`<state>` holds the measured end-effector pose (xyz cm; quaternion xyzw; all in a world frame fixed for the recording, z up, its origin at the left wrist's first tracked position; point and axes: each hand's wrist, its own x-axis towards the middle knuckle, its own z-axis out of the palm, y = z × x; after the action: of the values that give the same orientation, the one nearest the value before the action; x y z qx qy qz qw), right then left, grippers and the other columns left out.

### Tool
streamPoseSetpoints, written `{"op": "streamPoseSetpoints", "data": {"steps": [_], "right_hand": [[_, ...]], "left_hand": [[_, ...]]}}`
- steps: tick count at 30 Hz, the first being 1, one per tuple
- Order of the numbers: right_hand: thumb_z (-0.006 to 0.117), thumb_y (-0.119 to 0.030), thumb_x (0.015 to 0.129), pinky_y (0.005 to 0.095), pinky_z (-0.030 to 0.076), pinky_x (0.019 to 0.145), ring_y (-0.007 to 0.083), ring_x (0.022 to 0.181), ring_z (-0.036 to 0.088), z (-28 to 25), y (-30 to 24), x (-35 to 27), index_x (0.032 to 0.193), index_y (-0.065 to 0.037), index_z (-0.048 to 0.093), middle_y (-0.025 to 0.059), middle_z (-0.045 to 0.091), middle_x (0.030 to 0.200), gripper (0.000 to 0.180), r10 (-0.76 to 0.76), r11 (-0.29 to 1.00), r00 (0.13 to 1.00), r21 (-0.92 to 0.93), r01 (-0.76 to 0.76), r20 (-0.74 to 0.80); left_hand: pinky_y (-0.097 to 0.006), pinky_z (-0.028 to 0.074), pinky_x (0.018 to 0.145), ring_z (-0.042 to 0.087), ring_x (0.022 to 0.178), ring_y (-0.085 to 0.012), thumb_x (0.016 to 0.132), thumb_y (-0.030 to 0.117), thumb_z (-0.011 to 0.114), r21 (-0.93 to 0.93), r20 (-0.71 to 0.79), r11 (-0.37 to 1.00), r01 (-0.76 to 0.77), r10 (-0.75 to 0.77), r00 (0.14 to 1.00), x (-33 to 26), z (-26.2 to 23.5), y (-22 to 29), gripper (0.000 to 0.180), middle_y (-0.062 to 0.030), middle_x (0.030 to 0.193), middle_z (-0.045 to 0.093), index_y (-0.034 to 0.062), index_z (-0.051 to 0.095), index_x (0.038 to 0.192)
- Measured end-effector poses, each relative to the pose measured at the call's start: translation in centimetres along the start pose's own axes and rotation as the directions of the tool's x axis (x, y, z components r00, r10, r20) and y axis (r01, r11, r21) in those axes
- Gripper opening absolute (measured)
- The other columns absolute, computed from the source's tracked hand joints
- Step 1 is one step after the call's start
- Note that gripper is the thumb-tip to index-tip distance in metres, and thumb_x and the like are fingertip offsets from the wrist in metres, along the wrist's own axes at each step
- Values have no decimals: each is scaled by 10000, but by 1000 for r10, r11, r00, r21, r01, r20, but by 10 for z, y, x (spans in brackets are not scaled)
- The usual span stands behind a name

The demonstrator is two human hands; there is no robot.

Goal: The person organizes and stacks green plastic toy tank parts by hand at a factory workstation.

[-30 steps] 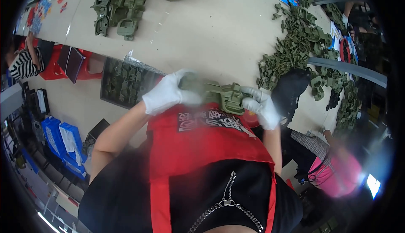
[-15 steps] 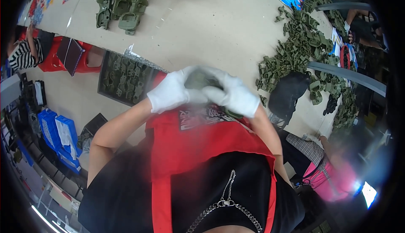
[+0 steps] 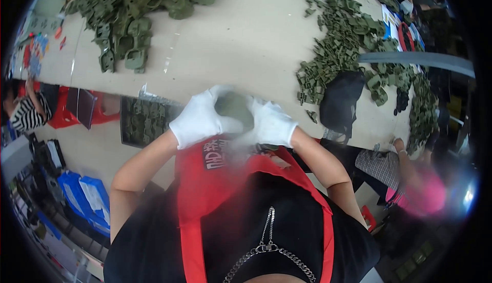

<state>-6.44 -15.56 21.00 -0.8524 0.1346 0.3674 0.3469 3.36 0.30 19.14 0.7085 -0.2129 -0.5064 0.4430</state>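
Both my hands wear white gloves and meet in front of my chest, over a red apron. My left hand (image 3: 201, 119) and my right hand (image 3: 270, 124) close together around a small olive-green plastic part (image 3: 233, 107), which shows only between the fingers. The part is blurred and its shape is unclear. The pale table edge (image 3: 246, 52) lies just beyond my hands.
A heap of olive-green plastic parts (image 3: 128, 11) lies at the far left of the table, another heap (image 3: 353, 42) at the right beside a black bag (image 3: 338, 101). A dark tray of green parts (image 3: 143, 121) sits below the table edge. Other people sit at left (image 3: 25, 114) and right (image 3: 410, 180).
A second ago my hands were apart with a longer green piece stretched between them. They have come together and now cup the green part tightly.
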Motion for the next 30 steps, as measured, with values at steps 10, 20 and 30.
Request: {"op": "streamPoseSetpoints", "data": {"steps": [10, 20, 30], "right_hand": [[797, -156, 732, 316, 541, 766, 175, 853, 660, -16, 68, 54, 1143, -14, 601, 78, 693, 966, 477, 139, 233, 862, 862, 449, -487], [735, -123, 773, 300, 491, 796, 139, 848, 620, -33, 153, 121, 1047, -46, 676, 35, 686, 966, 290, 231, 332, 779, 800, 501, -583], [525, -329, 876, 404, 502, 872, 301, 946, 650, -393, 476, 45, 1131, -115, 658, 144, 673, 1058, 359, 282, 947, 673, 83, -311, -684]], "left_hand": [[-343, 491, 912, 540, 1160, -238, 653, 117, 784, -38, -468, 903, -429, 363, 806, 109, 40, 12, 918, -167, 1301, 514, 14, 308, 1432], [-334, 501, 920, 568, 1128, -268, 654, 225, 865, -239, 42, 971, 24, -14, 999, 188, 94, -25, 942, -182, 1296, 509, 25, 313, 1391], [-432, 401, 1023, 418, 1260, -380, 719, 272, 789, 374, -572, 924, 82, 161, 805, 184, 22, -29, 790, -218, 1382, 360, 78, 402, 1380]]}}
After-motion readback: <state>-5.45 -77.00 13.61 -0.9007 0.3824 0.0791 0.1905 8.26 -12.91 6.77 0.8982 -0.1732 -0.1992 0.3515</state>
